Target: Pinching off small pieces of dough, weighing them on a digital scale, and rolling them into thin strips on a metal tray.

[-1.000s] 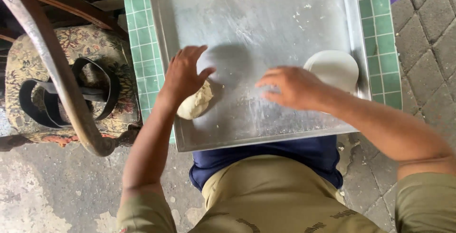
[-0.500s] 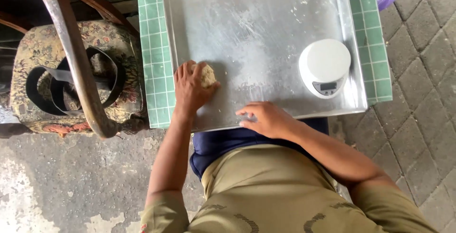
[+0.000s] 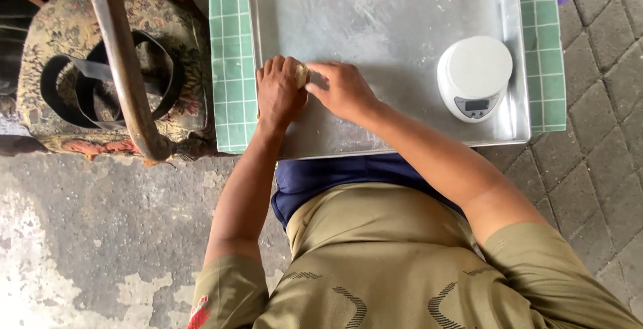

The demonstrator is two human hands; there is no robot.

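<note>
A: Entry, head view. Where is the dough?

B: The lump of dough [image 3: 302, 74] sits on the metal tray [image 3: 375, 21], near its left edge and toward the front. Only a small pale patch shows, between the two hands.

A: Left hand?

B: The left hand [image 3: 278, 92] is cupped over the dough from the left, fingers curled down around it, palm side hidden. It is grasping the lump against the tray.

A: Right hand?

B: The right hand [image 3: 341, 89] comes in from the right, fingertips touching the dough and meeting the left hand. Fingers are bent, pressing on the lump; I cannot tell how much of it they enclose.

A: Surroundings?

B: A round white kitchen scale [image 3: 474, 76] stands on the right side of the tray, well apart from the hands, display facing the person. The tray rests on a green tiled counter [image 3: 231, 68]; tile strips show at both sides. Flour smears mark the tray surface. Left of the counter, a patterned cushion [image 3: 63, 34] carries a coiled black strap [image 3: 94, 81], with a worn curved bar [image 3: 124, 68] crossing in front of it.
</note>
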